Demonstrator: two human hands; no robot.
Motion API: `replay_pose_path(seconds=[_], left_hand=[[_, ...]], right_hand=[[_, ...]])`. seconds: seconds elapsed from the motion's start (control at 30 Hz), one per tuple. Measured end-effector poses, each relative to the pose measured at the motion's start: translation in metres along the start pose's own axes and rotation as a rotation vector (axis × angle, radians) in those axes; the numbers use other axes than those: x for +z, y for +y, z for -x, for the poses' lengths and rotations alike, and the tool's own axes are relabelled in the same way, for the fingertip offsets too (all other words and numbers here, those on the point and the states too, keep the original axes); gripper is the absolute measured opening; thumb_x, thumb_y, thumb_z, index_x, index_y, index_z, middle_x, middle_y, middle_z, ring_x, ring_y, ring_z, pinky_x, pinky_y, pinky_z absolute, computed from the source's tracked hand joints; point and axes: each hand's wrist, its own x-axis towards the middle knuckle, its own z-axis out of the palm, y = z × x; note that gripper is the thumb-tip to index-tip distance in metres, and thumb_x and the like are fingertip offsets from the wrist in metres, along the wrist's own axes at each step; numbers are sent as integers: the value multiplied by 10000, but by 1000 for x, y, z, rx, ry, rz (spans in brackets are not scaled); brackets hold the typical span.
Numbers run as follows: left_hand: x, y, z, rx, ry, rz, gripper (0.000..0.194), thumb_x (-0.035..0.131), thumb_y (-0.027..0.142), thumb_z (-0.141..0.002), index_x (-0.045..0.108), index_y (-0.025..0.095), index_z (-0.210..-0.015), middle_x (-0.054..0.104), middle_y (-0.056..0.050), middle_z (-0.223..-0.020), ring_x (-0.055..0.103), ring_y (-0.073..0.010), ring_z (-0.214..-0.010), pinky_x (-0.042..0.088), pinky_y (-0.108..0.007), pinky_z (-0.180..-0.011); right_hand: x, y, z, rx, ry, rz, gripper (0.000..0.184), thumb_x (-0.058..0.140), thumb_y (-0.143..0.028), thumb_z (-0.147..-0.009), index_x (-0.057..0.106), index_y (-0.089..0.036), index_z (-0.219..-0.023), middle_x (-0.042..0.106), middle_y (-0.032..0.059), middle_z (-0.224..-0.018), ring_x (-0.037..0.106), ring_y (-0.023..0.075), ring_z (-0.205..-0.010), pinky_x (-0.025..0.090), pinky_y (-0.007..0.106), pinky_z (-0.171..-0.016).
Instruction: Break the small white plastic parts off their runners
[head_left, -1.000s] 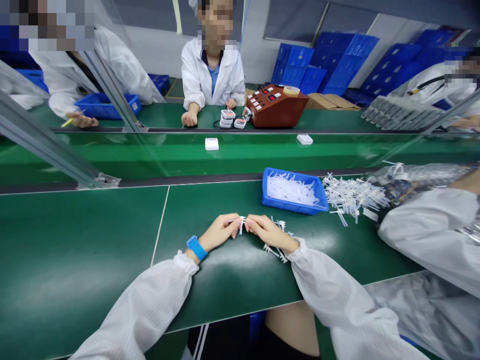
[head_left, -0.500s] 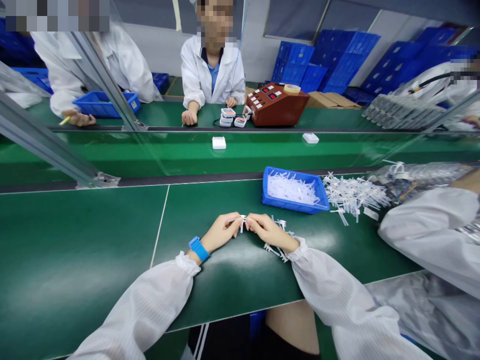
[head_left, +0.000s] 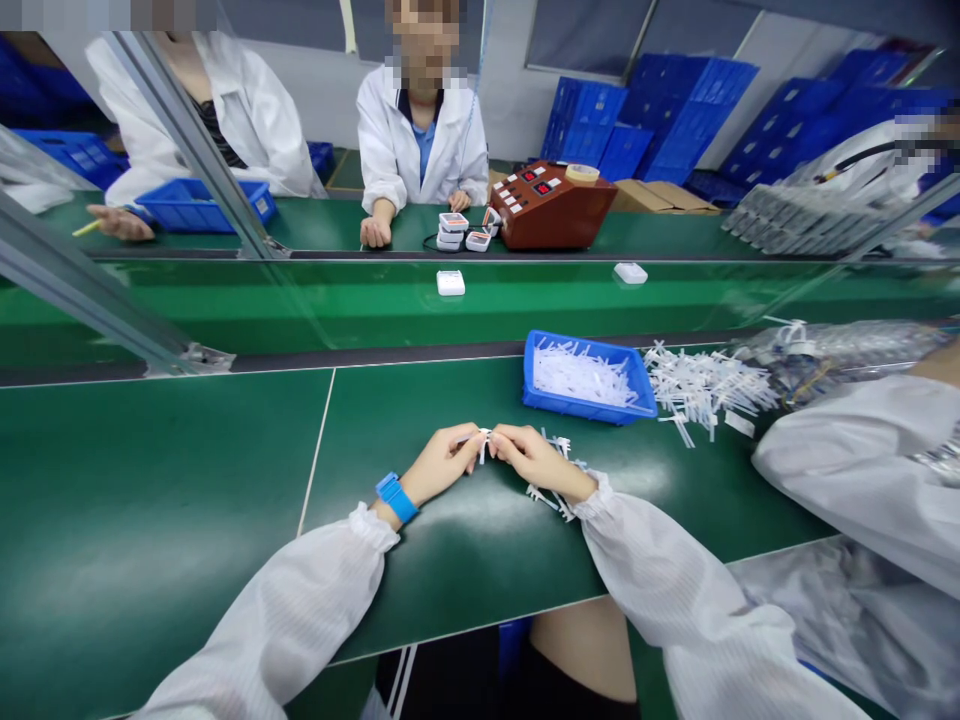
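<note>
Both hands meet in the lower middle of the frame, just above the tabletop (head_left: 450, 560), pinching one tiny white plastic piece (head_left: 484, 443) between them. The left hand (head_left: 442, 465) has thumb and forefinger closed on one end, and the right hand (head_left: 534, 462) is closed on the other end, so the fingers (head_left: 504, 443) are nearly shut, fingertips almost touching each other. For a piece this small I'd say the trick is to grip right at the joint, keep both wrists low and steady near the tabletop, and work it with small, even pressure instead of a yank, otherwise it probably flicks away or bends. A few more loose white pieces (head_left: 555, 490) sit just beside the right wrist. Up and to the right there's a blue tray (head_left: 589, 412) with white bits in it, and a bigger scattered pile (head_left: 701, 385) right next to that. I can't tell the exact shape of the held piece, it's too small.
</note>
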Motion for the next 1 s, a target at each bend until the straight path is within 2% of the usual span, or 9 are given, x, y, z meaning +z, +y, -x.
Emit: replay_pose_path(seconds=[0.77, 1.0], left_hand=[[3, 5, -1, -15, 40, 50, 357, 419, 425, -921, 552, 152, -733, 451, 44, -556, 412, -91, -516, 351, -220, -532], [4, 5, -1, -11, 59, 48, 372, 415, 443, -917, 549, 153, -726, 451, 43, -546, 411, -95, -515, 347, -221, -531]], right_hand=[[3, -1, -1, 10, 40, 17, 363, 335, -400, -967, 482, -172, -725, 381, -48, -586, 327, 92, -531, 271, 231, -534], [5, -3, -1, 7, 66, 34, 382, 335, -419, -966, 490, -171, -720, 431, -35, -605, 353, 94, -539, 289, 232, -550]])
